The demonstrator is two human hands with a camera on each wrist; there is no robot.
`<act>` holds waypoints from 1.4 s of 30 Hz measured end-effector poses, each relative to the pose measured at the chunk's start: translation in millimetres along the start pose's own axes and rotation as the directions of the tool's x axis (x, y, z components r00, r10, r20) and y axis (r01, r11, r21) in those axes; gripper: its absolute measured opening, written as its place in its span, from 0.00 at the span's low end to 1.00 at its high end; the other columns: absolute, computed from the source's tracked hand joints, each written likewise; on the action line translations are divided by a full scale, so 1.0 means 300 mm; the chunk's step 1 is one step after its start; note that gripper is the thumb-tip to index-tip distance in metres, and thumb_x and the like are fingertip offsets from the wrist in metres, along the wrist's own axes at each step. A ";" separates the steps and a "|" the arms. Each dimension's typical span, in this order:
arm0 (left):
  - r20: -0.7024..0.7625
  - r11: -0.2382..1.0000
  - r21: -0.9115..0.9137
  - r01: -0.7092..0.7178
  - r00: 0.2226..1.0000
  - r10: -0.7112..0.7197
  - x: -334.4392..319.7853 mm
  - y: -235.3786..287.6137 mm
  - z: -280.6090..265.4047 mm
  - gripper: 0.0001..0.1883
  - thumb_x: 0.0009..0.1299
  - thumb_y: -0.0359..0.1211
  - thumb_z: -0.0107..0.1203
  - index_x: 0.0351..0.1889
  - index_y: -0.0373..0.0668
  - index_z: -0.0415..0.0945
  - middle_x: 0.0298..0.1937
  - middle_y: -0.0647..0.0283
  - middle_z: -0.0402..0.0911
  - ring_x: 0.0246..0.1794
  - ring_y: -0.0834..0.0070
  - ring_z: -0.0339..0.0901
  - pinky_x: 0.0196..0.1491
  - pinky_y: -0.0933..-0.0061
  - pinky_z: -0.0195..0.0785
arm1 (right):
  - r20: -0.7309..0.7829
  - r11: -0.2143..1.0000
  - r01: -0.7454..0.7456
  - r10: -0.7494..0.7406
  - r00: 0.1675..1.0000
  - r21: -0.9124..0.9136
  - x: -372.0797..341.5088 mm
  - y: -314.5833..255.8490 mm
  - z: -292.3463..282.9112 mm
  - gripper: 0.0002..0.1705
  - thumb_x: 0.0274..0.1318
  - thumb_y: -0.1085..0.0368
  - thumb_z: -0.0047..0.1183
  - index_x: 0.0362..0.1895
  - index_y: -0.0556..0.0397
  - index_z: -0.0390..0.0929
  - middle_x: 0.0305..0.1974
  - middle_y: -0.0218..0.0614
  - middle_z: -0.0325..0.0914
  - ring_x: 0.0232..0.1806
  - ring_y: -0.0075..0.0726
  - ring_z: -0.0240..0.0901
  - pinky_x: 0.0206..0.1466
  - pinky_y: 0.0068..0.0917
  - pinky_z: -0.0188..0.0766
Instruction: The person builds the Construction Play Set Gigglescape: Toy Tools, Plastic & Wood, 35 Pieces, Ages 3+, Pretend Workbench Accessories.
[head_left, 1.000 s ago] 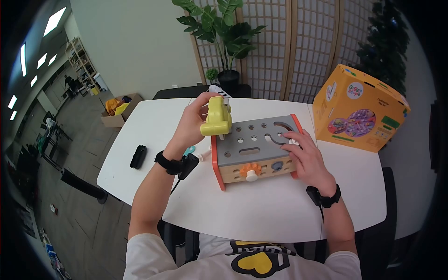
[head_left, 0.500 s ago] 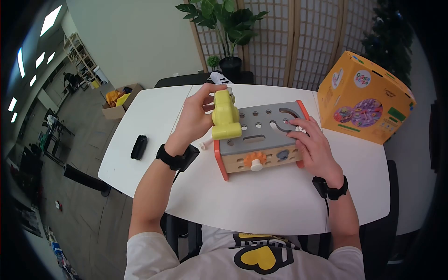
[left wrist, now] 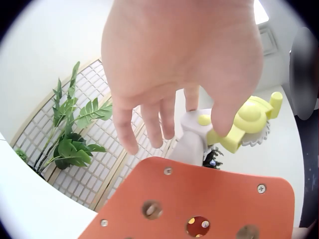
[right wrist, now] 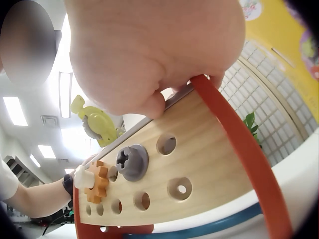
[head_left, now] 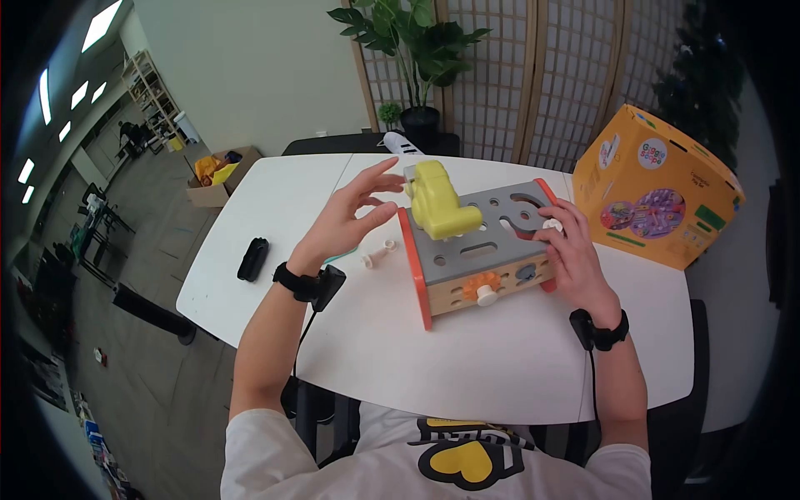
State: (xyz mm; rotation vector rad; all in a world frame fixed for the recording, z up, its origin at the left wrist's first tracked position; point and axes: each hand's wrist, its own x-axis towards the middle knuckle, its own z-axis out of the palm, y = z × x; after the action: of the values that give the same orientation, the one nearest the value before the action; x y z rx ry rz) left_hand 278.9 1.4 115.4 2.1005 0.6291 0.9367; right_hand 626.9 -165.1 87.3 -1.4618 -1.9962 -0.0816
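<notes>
A toy workbench (head_left: 450, 250) with a grey perforated top, wooden front and red ends stands on the table. On the left part of its top sits a yellow toy circular saw (head_left: 439, 200); the left wrist view shows its grey toothed blade (left wrist: 256, 136). My left hand (head_left: 346, 218) is just left of the saw, fingers spread and nothing in them. At the workbench's right end my right hand (head_left: 575, 262) grips the top edge, thumb at the front, fingertips beside a white piece (head_left: 552, 225). An orange gear (head_left: 477, 286) and a grey knob (right wrist: 132, 162) are on the front.
Pale toy bolts (head_left: 377, 255) lie left of the workbench. A black case (head_left: 253, 259) is farther left on the white table (head_left: 225, 283). A large orange box (head_left: 658, 183) stands at the back right, with a potted plant (head_left: 417, 67) behind the table.
My left hand has let go of the toy circular saw and drawn away to its left with fingers opened. The saw now stands on the workbench top. The right hand keeps its place.
</notes>
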 end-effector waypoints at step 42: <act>0.011 0.998 0.069 -0.006 1.000 0.005 -0.102 -0.070 0.254 0.22 0.59 0.32 0.76 0.43 0.40 0.72 0.48 0.61 0.74 0.40 0.70 0.80 0.50 0.73 0.82 | 0.300 0.416 -0.461 0.397 0.867 0.783 -0.125 0.415 0.014 0.37 0.65 0.60 0.62 0.73 0.55 0.61 0.67 0.37 0.69 0.69 0.33 0.63 0.73 0.35 0.58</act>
State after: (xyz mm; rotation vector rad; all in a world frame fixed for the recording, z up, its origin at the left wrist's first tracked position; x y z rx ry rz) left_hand 316.6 -38.9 51.0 2.1681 0.6589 0.9173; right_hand 739.5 -147.9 24.4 -1.2195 -1.2550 1.0508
